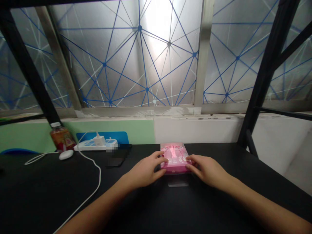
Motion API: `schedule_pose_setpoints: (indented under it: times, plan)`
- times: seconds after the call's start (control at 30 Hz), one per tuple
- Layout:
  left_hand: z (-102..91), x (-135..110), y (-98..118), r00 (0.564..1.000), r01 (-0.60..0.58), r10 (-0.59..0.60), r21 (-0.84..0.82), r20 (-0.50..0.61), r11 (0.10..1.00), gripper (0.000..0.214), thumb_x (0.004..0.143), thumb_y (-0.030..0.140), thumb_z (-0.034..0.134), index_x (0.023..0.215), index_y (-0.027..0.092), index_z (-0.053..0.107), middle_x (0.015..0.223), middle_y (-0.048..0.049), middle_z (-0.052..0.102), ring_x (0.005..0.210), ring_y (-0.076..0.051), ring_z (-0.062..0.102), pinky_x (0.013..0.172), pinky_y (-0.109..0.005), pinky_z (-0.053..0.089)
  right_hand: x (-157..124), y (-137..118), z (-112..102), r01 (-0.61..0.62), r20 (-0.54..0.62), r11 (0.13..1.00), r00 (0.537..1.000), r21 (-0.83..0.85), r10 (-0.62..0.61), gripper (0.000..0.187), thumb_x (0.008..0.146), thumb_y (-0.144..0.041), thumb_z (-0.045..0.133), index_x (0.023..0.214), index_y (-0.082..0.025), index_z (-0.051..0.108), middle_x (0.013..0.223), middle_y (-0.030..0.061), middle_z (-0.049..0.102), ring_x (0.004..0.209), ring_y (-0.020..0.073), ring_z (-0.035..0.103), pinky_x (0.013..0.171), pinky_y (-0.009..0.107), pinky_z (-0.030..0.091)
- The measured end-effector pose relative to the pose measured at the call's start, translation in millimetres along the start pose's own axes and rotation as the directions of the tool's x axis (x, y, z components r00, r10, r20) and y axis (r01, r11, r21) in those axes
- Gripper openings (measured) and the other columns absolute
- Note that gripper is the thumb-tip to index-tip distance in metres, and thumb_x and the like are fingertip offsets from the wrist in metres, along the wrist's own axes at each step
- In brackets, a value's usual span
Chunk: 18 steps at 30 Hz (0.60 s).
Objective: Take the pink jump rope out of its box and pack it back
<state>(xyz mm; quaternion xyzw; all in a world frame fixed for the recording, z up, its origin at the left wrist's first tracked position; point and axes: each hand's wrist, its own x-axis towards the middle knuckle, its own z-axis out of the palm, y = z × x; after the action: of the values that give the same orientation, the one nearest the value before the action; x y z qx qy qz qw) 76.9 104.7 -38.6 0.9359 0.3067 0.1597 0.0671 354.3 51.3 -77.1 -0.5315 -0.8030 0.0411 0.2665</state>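
A pink box (174, 165) with a clear, glossy top lies flat on the black table, near its back edge. My left hand (148, 169) grips its left side, with fingertips on the top and the thumb at the front left corner. On the opposite side my right hand (207, 167) grips the right edge, its thumb by the front right corner. A see-through flap (178, 185) sticks out toward me from under the front of the box. What is inside the box cannot be made out.
To the left on the black table (36, 191) are a white power strip (85, 145) with a charger (99, 140), a white cable (99, 175), a white mouse-like object (66, 154), a bottle (60, 136) and a dark, phone-like object (119, 159). Black frame posts (263, 74) rise at both sides.
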Motion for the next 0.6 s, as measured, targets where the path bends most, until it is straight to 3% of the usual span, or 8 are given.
schedule_pose_setpoints:
  times: [0.1,0.2,0.33,0.4,0.5,0.6]
  plan:
    - [1.0,2.1,0.0,0.998,0.06,-0.06,0.008,-0.01,0.998,0.03,0.093,0.034,0.052,0.117,0.024,0.066,0.106,-0.0076,0.065,0.087,-0.02,0.065,0.08,-0.029,0.048,-0.7,1.2,1.1,-0.029,0.046,0.99,0.999,0.135,0.023,0.027,0.094,-0.032,0.053,0.116,-0.02,0.062,0.084,0.0043,0.07,0.07,0.0192,0.064,0.063,0.029,0.046]
    - [0.8,2.9,-2.3,0.986,0.144,-0.129,-0.135,0.11,0.98,0.035,0.093,0.03,0.047,0.123,0.02,0.062,0.071,-0.0005,0.066,0.062,-0.015,0.062,0.061,-0.022,0.044,-1.5,1.1,0.4,-0.097,0.106,0.959,0.992,0.266,0.071,0.027,0.095,-0.031,0.05,0.116,-0.018,0.06,0.076,0.003,0.069,0.062,0.0175,0.063,0.058,0.028,0.045]
    - [-1.5,2.1,-8.5,0.973,0.168,-0.116,-0.264,0.2,0.95,0.042,0.089,0.021,0.045,0.129,0.018,0.056,0.066,0.0017,0.067,0.06,-0.014,0.062,0.061,-0.021,0.044,-1.1,3.7,-1.1,-0.102,0.207,0.904,0.978,0.415,0.015,0.032,0.095,-0.027,0.048,0.125,-0.018,0.053,0.083,0.0035,0.071,0.072,0.0182,0.066,0.065,0.029,0.05]
    - [-1.6,2.2,-9.8,0.98,0.14,-0.104,-0.219,0.167,0.966,0.042,0.087,0.021,0.048,0.128,0.019,0.058,0.068,0.0014,0.067,0.059,-0.014,0.06,0.06,-0.021,0.043,-0.9,6.4,-0.2,-0.063,0.193,0.92,0.981,0.387,-0.014,0.034,0.092,-0.025,0.052,0.125,-0.019,0.053,0.084,0.0028,0.069,0.074,0.0183,0.066,0.067,0.03,0.05]
    - [0.2,3.9,-7.3,0.992,0.101,-0.091,-0.121,0.082,0.988,0.036,0.088,0.026,0.051,0.121,0.021,0.064,0.076,-0.0013,0.068,0.063,-0.015,0.06,0.06,-0.022,0.041,-1.0,8.3,3.1,-0.007,0.067,0.981,0.998,0.193,-0.006,0.027,0.088,-0.025,0.059,0.114,-0.02,0.06,0.084,0.0036,0.066,0.074,0.0192,0.063,0.07,0.032,0.05]
    - [1.6,5.7,-4.1,0.995,0.088,-0.084,-0.09,0.056,0.992,0.035,0.089,0.028,0.052,0.121,0.021,0.065,0.083,-0.0037,0.07,0.068,-0.016,0.062,0.064,-0.024,0.043,-0.7,6.1,6.7,0.061,-0.046,0.998,0.997,0.01,-0.06,0.02,0.087,-0.023,0.059,0.107,-0.019,0.061,0.101,0.0081,0.061,0.086,0.0211,0.061,0.078,0.036,0.051]
